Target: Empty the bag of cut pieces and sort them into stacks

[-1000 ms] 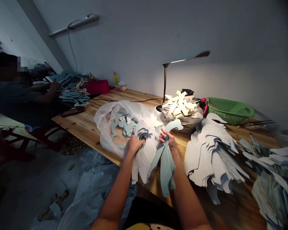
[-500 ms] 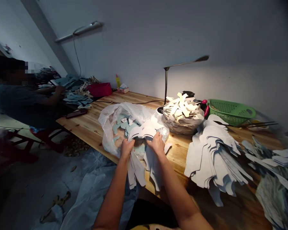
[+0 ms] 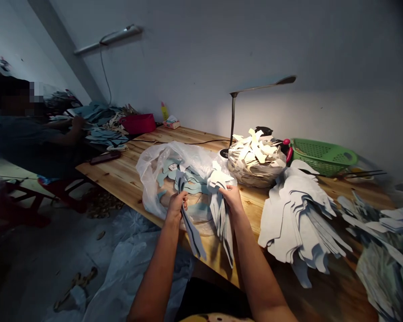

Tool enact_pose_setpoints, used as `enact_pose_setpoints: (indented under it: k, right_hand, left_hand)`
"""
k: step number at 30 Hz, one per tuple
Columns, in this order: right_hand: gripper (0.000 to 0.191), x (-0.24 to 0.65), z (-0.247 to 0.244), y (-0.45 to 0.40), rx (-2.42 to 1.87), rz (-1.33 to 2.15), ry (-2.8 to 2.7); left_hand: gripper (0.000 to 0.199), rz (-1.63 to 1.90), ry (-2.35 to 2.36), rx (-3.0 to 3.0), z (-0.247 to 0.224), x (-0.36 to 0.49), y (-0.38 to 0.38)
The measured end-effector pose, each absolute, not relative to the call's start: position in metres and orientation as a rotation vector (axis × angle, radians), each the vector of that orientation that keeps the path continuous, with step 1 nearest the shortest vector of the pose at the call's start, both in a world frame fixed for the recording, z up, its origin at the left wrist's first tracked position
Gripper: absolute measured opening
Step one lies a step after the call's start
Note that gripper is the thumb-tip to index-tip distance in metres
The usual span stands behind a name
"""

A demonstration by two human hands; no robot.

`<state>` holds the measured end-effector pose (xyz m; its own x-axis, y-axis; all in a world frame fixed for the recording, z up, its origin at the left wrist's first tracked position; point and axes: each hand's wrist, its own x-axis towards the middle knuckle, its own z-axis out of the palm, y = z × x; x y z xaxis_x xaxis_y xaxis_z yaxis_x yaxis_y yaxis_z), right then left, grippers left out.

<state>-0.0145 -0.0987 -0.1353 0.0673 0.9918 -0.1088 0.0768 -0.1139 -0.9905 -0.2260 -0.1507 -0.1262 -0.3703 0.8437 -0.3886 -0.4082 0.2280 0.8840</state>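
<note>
My left hand (image 3: pixel 177 205) is closed round a few grey-blue cut fabric pieces (image 3: pixel 192 232), which hang edge-on over the table's front edge. My right hand (image 3: pixel 231 197) grips a bunch of pale cut fabric pieces (image 3: pixel 218 210), their lower ends dangling. A gap separates the two bunches. Behind them an opened clear plastic bag (image 3: pixel 146 172) lies on the table with light blue-green cut pieces (image 3: pixel 193 182) inside. To the right, a large fanned stack of white cut pieces (image 3: pixel 295 214) overhangs the front edge.
A lit desk lamp (image 3: pixel 233 118) stands behind a bagged heap of cream pieces (image 3: pixel 257 156). Further right are a green basket (image 3: pixel 324 154) and more grey-green pieces (image 3: pixel 386 241). A co-worker (image 3: pixel 27 129) sits at the left near a red bin (image 3: pixel 139 124). Plastic sheeting (image 3: pixel 127 264) covers the floor.
The pale pieces spanning both hands are now in two separate bunches. My left hand has turned its pieces edge-on, and my right hand has moved slightly right.
</note>
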Motion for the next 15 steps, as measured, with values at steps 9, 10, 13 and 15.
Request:
enact_pose_setpoints:
  k: [9,10,13,15]
  right_hand:
    - [0.025,-0.001,-0.128,-0.096,-1.203,1.324,-0.992]
    - [0.025,-0.002,-0.130,-0.095,-1.207,1.328,-0.982]
    - [0.025,-0.006,-0.135,-0.095,-1.214,1.356,-0.974]
    - [0.026,-0.010,-0.137,-0.096,-1.208,1.377,-0.977]
  left_hand:
    - [0.019,1.430,1.393,0.471,-0.131,-0.180,-0.137]
    - [0.018,1.438,1.398,0.465,-0.132,-0.180,-0.135]
    - [0.019,1.440,1.400,0.464,-0.132,-0.179,-0.129]
    - [0.020,1.424,1.380,0.479,-0.132,-0.175,-0.126]
